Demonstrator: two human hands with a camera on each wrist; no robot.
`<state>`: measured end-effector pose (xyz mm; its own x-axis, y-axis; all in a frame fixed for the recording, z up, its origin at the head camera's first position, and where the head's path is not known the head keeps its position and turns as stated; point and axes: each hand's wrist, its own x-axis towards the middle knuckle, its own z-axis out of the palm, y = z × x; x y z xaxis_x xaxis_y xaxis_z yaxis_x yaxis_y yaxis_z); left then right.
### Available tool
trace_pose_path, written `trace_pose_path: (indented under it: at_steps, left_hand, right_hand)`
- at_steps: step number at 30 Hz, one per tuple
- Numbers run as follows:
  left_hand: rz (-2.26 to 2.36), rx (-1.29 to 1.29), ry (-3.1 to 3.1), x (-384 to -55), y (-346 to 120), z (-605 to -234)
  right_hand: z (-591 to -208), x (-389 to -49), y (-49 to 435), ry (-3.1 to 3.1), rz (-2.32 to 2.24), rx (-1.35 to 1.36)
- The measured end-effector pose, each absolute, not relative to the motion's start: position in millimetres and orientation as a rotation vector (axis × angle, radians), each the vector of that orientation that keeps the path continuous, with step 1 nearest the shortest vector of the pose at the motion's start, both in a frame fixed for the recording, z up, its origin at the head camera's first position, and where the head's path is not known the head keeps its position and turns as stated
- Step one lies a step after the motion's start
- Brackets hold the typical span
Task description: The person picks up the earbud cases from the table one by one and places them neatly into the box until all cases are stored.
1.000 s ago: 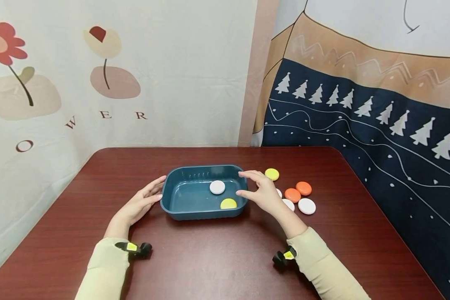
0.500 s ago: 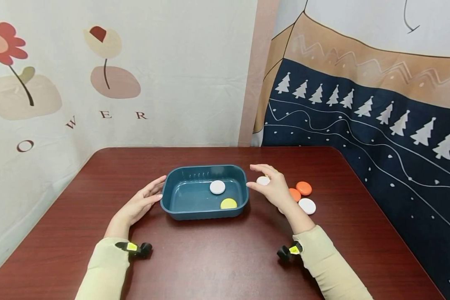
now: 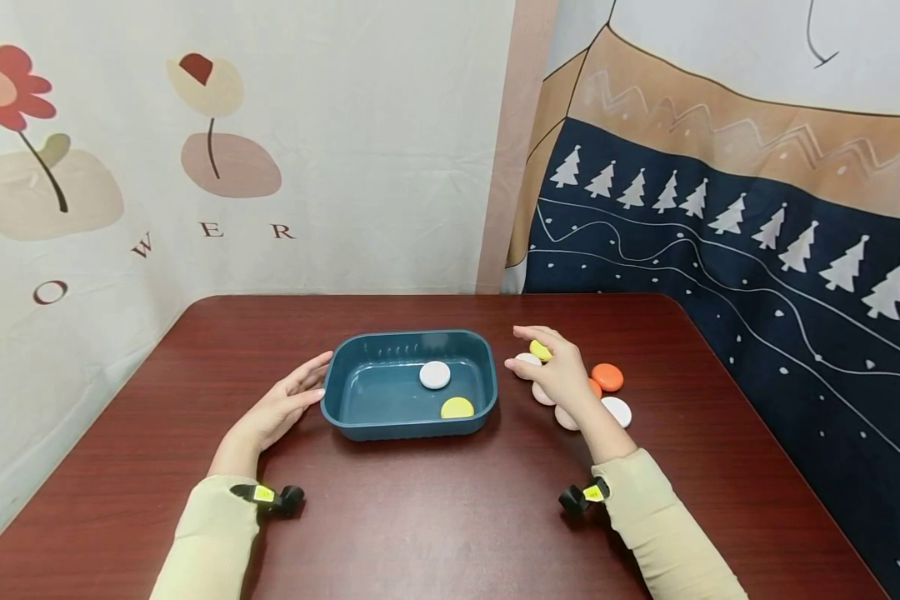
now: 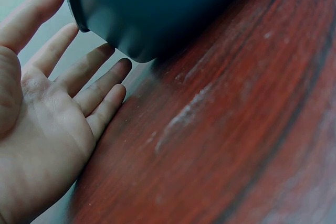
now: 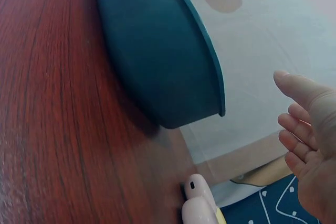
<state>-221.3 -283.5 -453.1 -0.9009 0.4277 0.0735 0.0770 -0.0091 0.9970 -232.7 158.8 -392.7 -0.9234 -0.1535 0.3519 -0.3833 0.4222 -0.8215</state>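
- Left hand point(image 3: 279, 407): fingers extended, touching blue bin point(image 3: 412, 432) at left end; bin sits on tabletop point(image 3: 420, 517).
- Right hand point(image 3: 562, 373): thumb and fingers spread wide, raised right of bin.
- Yellow disc point(image 3: 541, 351), white disc point(image 3: 528, 358) below its thumb-finger gap; orange disc point(image 3: 607, 377) to its right.

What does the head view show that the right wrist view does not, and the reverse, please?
Only the head view shows the left hand, the orange discs and the inside of the tray, with a yellow disc and a white disc. Only the right wrist view shows a dark slot in a loose white disc. Both show the tray, the right hand, the table and loose white discs.
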Motion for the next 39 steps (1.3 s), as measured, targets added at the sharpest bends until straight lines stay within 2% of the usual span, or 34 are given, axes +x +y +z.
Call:
trace_pose_path:
  at_steps: [39]
  left_hand:
    - [1.999,0.548,2.013,-222,-283,-452]
  right_hand:
    - [-433,-255,178,-2.576,1.424,0.389]
